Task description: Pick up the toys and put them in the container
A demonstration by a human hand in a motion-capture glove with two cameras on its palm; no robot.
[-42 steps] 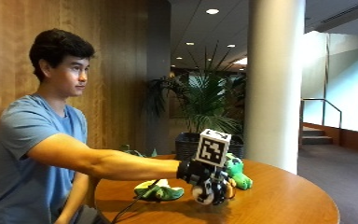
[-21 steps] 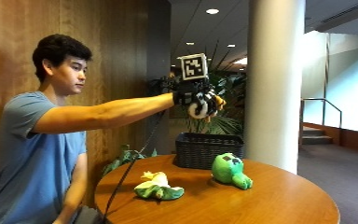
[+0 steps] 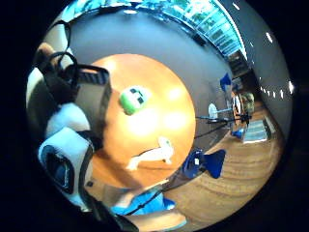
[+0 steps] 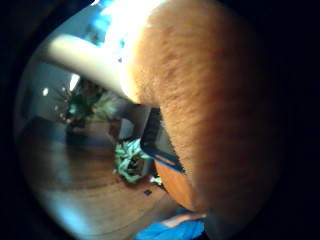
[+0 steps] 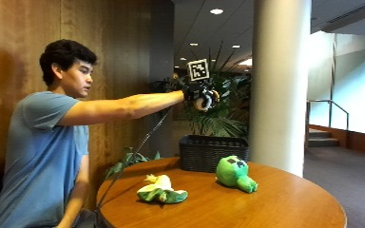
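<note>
I see my gloved right hand (image 5: 201,95) high above the dark woven basket (image 5: 213,153), curled round a small white and orange soft toy (image 3: 67,145); the green plush frog (image 5: 235,174) and the yellow-green plush toy (image 5: 161,190) lie on the round wooden table (image 5: 277,204).

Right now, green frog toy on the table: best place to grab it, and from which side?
Probably the green frog toy's rounded head and body, taken from above: it sits upright on the round table with bare wood around it. The black basket stands just behind, so avoid coming from that side. The gloved right hand is raised above the basket, holding something white, so it must empty first.
</note>
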